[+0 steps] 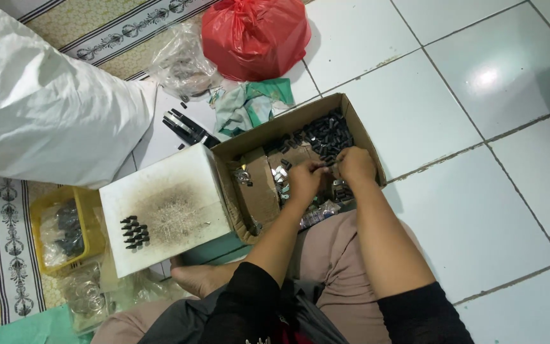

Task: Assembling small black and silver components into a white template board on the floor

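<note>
I sit on the floor with both hands over an open cardboard box [365,132]. My left hand [305,179] and my right hand [354,164] are close together, fingers pinched on a small dark part [326,164] held between them. A heap of several small black parts [326,135] fills the box's far corner. Small shiny metal pieces [281,174] lie near the box's middle, beside my left hand.
A white block [179,185] with a sooty patch holds a few rows of black parts [135,232] to my left. Behind lie a red plastic bag [254,35], a white sack [39,108], clear bags, a crumpled cloth [249,105] and a yellow tub [65,226]. White tiles [479,127] spread to the right.
</note>
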